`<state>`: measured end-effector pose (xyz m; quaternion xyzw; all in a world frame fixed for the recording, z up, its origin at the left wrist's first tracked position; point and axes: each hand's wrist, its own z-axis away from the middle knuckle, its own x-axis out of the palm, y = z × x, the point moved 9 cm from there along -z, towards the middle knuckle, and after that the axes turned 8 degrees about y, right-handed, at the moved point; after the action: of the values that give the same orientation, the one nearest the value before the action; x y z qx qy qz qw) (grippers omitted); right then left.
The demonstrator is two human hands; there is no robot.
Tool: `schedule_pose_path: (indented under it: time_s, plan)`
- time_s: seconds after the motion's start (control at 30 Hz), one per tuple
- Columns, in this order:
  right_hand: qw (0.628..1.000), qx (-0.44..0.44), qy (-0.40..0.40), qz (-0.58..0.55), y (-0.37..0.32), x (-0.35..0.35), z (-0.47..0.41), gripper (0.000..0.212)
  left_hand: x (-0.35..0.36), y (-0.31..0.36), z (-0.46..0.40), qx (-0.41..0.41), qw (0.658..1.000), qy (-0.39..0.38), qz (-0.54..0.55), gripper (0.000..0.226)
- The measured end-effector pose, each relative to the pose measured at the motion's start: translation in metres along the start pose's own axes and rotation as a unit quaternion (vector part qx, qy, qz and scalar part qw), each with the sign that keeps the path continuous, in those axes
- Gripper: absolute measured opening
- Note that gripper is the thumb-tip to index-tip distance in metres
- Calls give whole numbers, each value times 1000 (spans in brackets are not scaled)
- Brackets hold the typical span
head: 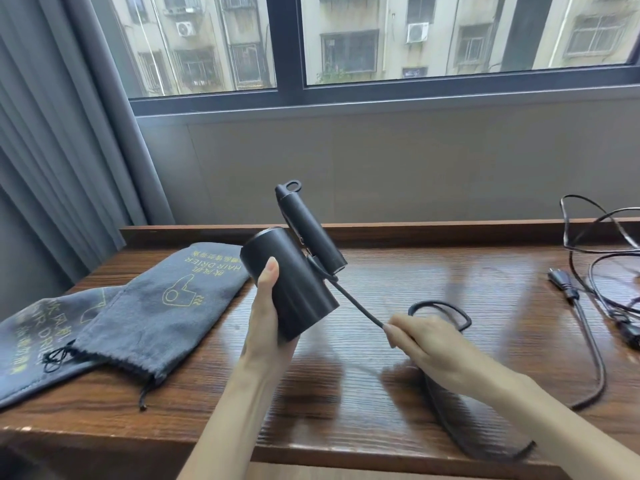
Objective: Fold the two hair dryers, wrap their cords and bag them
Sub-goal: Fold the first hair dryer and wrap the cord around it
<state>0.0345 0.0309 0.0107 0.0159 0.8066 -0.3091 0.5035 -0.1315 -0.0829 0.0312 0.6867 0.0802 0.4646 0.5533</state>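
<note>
We have one hair dryer [294, 282] lifted above the desk [450, 282]. Our left hand [268, 323] has its grip wrapped round the barrel, thumb along the near side. The handle [310, 230] is folded up alongside the barrel, hanging loop at the top. Our right hand [426, 344] pinches the cord [356, 303] a short way out from where it leaves the handle, drawn taut between the dryer and the fingers. Beyond that hand the cord loops away, drops below the wrist and trails off right of the dryer, blurred, to a plug [562, 284] lying on the desk.

Folding looks done for this dryer, so we judge the step in hand to be the cord wrap, just at its start: no turns lie round the body yet. The next move calls for carrying the cord round the folded handle and barrel while the left hand holds the dryer steady, keeping light tension so the coils sit close.

Two grey pouches wait left of the dryer: the nearer pouch [159, 303] overlaps the farther pouch [31, 341], mouths and drawstrings toward us. Far right of the dryer lies a tangle of black cord [595, 251]; we cannot see the second dryer itself.
</note>
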Motion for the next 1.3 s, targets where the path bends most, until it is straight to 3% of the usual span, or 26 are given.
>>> schedule_pose_path:
  time_s: [0.13, 0.3, 0.43, 0.63, 0.83, 0.93, 1.03, 1.17, 1.3]
  plan:
    - [995, -26, -4, 93, 8, -10, 9, 47, -8, -7, -7, 0, 1000, 28, -2, 77]
    - [993, -32, 6, 113, 9, -29, 5, 36, -14, -23, -10, -28, 998, 45, -38, 80]
    - [986, -48, 7, 161, 2, -42, -1, 32, -16, -30, -11, -47, 997, 33, -52, 66]
    - [984, -55, -34, 168, -11, -40, -10, 13, -10, -31, -13, -3, 993, -8, -116, 72]
    - [964, -26, -85, 253, 8, -50, -12, 10, -28, -18, -16, 70, 980, 46, -181, 73]
    - [977, -32, -95, 190, 5, -59, -15, 11, -28, -6, -13, 104, 973, 55, -198, 69]
    - [994, -73, -45, 61, -15, -85, -32, 12, -21, -1, -8, 126, 964, 40, -231, 60]
    - [991, -114, 9, -63, -48, -128, -73, 3, -16, -7, -1, 115, 956, -3, -269, 61]
    - [985, -127, -4, -117, -80, -142, -110, 14, -3, -19, 8, 85, 952, -66, -286, 65]
